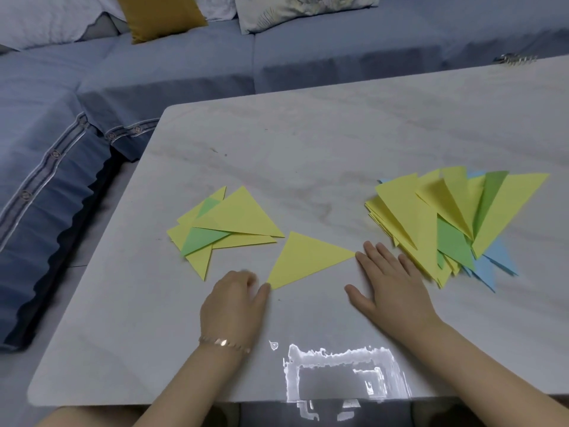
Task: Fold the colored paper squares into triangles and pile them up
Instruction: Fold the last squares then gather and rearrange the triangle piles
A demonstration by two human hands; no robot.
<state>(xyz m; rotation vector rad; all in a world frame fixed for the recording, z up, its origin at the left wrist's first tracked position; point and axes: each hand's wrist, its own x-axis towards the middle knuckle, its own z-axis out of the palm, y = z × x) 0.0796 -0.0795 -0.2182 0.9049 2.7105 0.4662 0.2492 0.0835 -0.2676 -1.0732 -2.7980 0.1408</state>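
A single yellow paper triangle (308, 260) lay flat near the middle of the pale, marble-patterned table (308, 143), between the two hands. The left hand (234, 300) rested on the tabletop with its fingers curled under and blurred. Its thumb tip met the triangle's near-left corner, but whether it pinched the paper could not be told. A thin rose-gold bracelet (224, 343) circled that wrist. The right hand (391, 278) lay flat on the table with its fingers straight and spread, holding nothing, its forefinger tip touching the triangle's right corner. To the left of the single triangle and a little farther from the person sat a small pile of yellow and green paper triangles (224, 223), loosely overlapped, its nearest edge just beside the lone triangle's upper point. To the right, just beyond the right hand's fingers, spread a larger heap of yellow, green and blue paper pieces (455, 223), fanned out with many triangular points showing. A bright patch of glare (338, 374) lay on the table's near edge. A small metallic object (514, 60), too small to identify, sat at the far right edge. Behind the table ran a blue-grey fabric sofa (154, 75) carrying a mustard-yellow cushion (160, 13) and a white patterned cushion (295, 7).
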